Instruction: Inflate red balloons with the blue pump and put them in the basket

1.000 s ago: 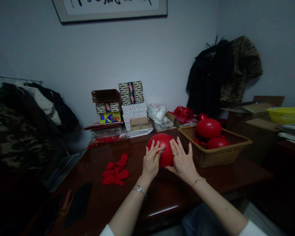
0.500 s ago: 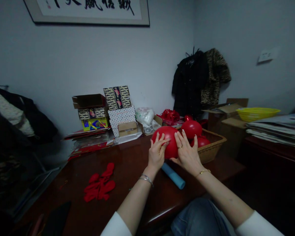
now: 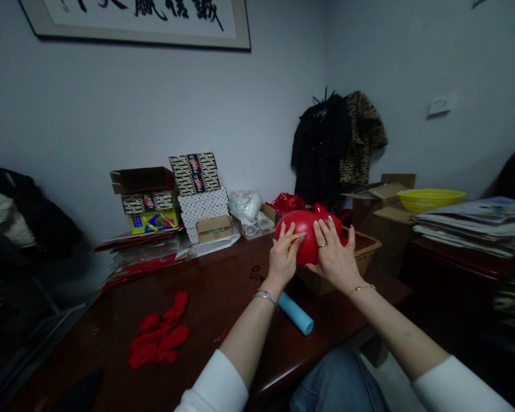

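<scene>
Between my two hands is an inflated red balloon (image 3: 308, 247), raised above the table's right part near a wicker basket (image 3: 372, 245). My left hand (image 3: 284, 260) grips its near left side with the fingers bent together. Against its right side press the fingers of my right hand (image 3: 335, 256), its little finger sticking out. More red shows behind the balloon over the basket, mostly hidden by it and my right hand. Below my hands lies a light blue tube (image 3: 297, 315). Limp red balloons (image 3: 162, 332) form a pile on the left of the table.
Black scissor-like handles (image 3: 254, 273) lie beside my left wrist. Stacked boxes (image 3: 203, 206), a plastic bag (image 3: 245, 206) and red ribbon-like material (image 3: 287, 202) line the table's back. To the right are a yellow basin (image 3: 431, 200) and a stack of papers (image 3: 472, 226).
The balloon and both hands have shifted right, closer to the basket, and now cover more of the balloons there. The view has turned slightly right.
</scene>
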The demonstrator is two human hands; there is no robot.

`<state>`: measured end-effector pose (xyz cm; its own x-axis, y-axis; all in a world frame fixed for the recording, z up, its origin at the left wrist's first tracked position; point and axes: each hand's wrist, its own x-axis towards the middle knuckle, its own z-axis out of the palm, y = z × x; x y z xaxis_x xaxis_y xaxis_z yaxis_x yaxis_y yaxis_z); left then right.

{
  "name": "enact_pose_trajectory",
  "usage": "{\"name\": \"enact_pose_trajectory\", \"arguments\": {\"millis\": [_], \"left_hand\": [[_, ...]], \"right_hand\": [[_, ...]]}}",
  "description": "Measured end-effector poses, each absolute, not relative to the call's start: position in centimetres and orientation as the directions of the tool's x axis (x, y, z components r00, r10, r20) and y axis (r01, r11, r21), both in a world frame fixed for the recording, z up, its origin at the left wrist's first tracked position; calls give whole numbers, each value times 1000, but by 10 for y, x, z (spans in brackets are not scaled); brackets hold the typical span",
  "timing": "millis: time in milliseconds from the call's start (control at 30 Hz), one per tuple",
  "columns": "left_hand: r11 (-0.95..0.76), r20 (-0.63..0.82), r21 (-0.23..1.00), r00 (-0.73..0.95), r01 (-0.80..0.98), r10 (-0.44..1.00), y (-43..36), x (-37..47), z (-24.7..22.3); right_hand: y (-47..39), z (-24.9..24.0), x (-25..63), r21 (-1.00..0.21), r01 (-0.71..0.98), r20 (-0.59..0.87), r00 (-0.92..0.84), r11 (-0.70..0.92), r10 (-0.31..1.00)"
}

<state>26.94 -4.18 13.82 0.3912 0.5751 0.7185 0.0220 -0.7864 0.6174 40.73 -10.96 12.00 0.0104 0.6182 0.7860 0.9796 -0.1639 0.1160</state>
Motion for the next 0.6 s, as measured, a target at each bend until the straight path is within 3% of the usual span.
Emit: {"name": "enact_pose_trajectory", "arguments": {"millis": [300,600], "left_hand": [[-751,710,655,410,-86,573,-31,312,129],[-737,680,674,437,-57,589,-24,339,117]], "right_hand": [[-112,115,442,136,960,778,49,-245,626],[-108,106,463,150,940,751,94,-308,653]]}}
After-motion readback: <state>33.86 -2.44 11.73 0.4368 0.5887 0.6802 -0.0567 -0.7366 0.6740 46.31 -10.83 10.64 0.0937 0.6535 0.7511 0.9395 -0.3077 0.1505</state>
